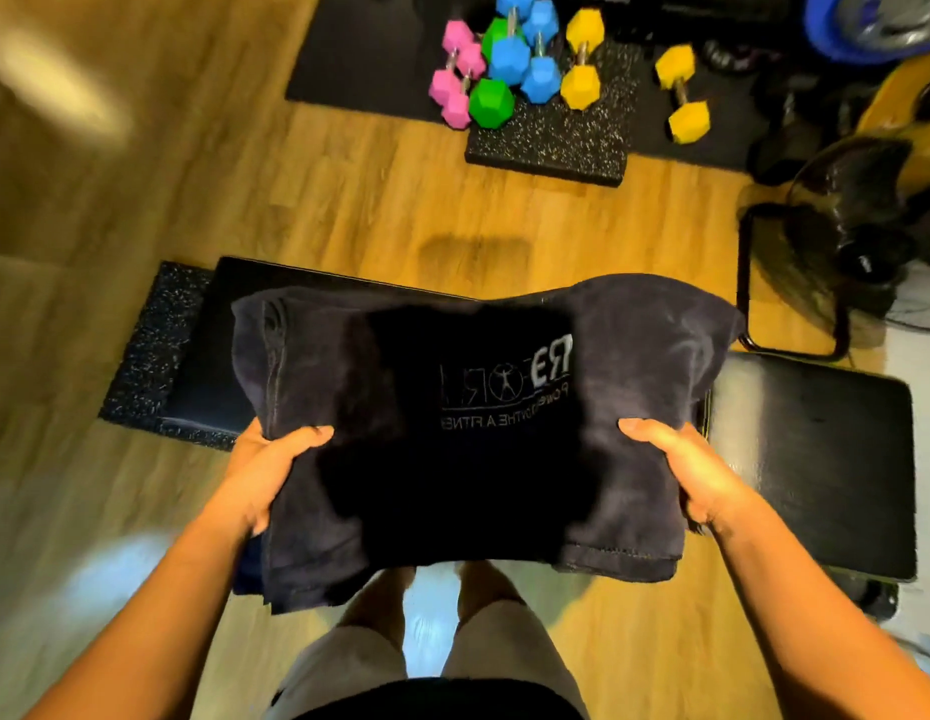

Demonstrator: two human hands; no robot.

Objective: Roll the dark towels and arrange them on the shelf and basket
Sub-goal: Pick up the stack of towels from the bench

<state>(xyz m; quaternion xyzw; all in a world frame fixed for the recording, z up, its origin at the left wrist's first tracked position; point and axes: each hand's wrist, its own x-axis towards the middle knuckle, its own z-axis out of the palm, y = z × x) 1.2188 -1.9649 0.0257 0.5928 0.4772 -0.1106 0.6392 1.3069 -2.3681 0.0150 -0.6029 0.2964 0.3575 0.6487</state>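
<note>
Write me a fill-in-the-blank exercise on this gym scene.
1. The left hand and right hand both grip a folded dark navy ____.
2. The black padded bench stands on a ____ floor.
3. The rightmost hexagonal rubber dumbbell is ____.
Missing words: towel; wooden; yellow.

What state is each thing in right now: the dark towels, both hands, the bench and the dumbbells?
Dark navy folded towels: printed logo on top, folded flat, not yet rolled, held at both sides.
Left hand: grips the towels' left edge, thumb on top.
Right hand: grips the towels' right edge, thumb on top.
Black padded bench: partly covered by the towels.
Coloured hexagonal dumbbells: lying untouched on black speckled mats.
</note>
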